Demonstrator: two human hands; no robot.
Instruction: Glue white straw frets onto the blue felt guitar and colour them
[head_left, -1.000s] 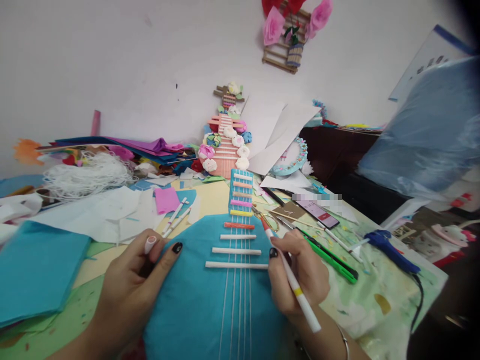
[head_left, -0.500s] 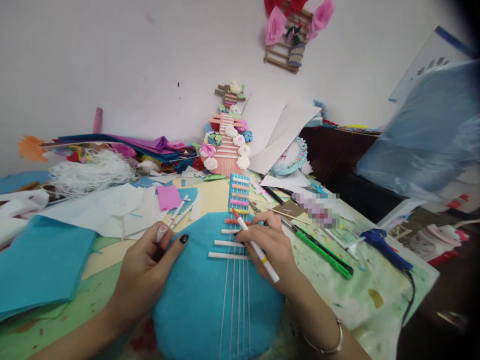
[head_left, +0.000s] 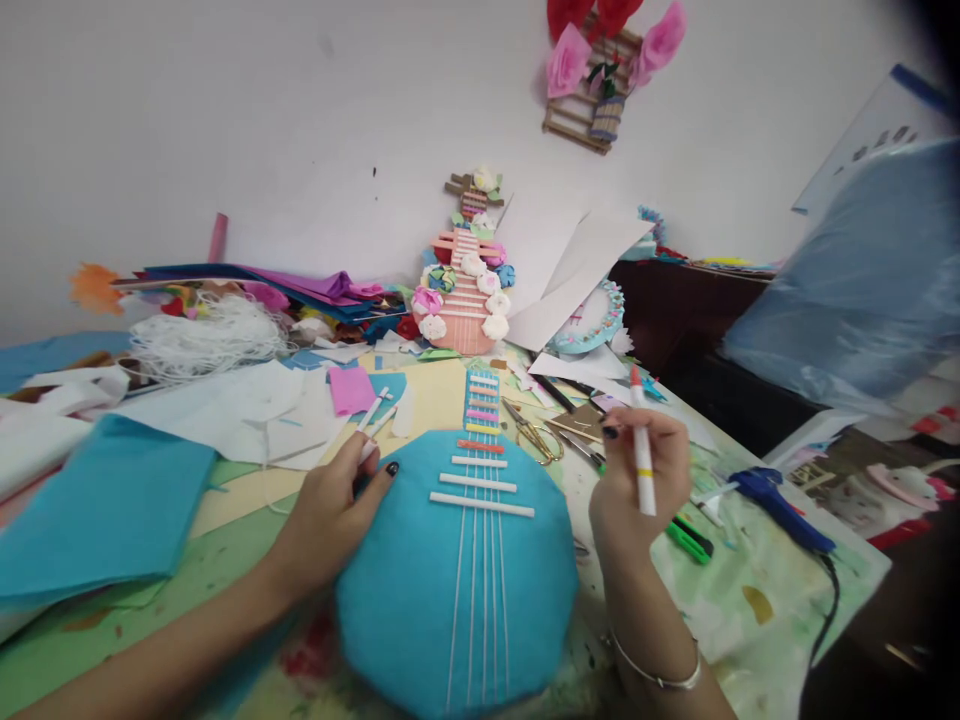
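While the left hand (head_left: 330,515) lies flat, fingers spread, pinning the upper left edge of a blue felt guitar model (head_left: 461,580) and gripping nothing, the right hand (head_left: 634,480) is raised just off the model's right side, clenched around one white marker pen (head_left: 642,450) held upright with its red tip on top. A silver bangle (head_left: 660,675) circles the right wrist. Four white strings run down the model between the hands, crossed by three white bars and a row of coloured ones toward the neck. One pair of scissors (head_left: 531,432) lies just beyond the right hand, one green utility knife (head_left: 686,535) beneath it, one blue glue gun (head_left: 780,500) farther right near the table's edge. Two marker pens (head_left: 375,412) lie just past the left fingers. A blue felt sheet (head_left: 97,510) sits well left of the left hand.
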